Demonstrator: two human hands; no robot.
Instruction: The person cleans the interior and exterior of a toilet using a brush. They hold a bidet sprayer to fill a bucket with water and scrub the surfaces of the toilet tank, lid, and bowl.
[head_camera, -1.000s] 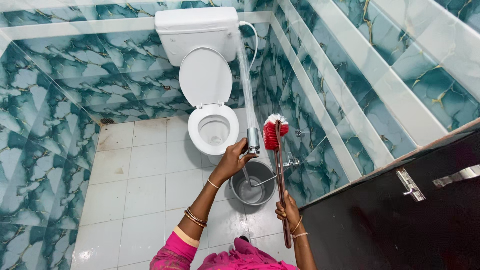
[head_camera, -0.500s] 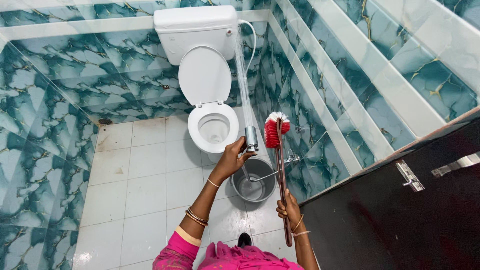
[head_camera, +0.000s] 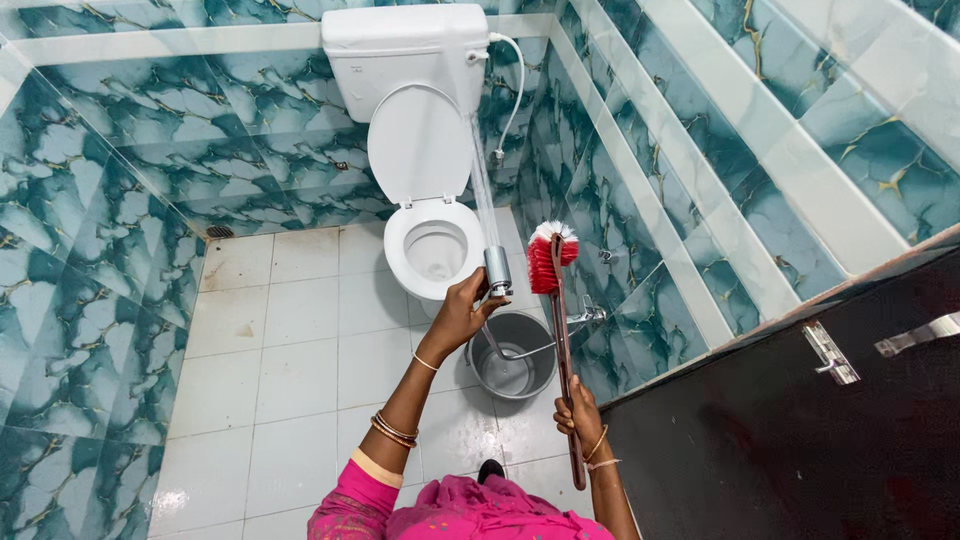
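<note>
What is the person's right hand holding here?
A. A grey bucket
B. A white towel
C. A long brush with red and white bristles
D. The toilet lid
C: the right hand grips the lower handle of the brush, whose red and white head points up, while the left hand holds the metal spray head.

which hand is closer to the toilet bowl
Left. The left hand, holding the chrome spray head, is right beside the toilet bowl rim. The right hand grips the brush handle lower down, past the grey bucket.
</note>
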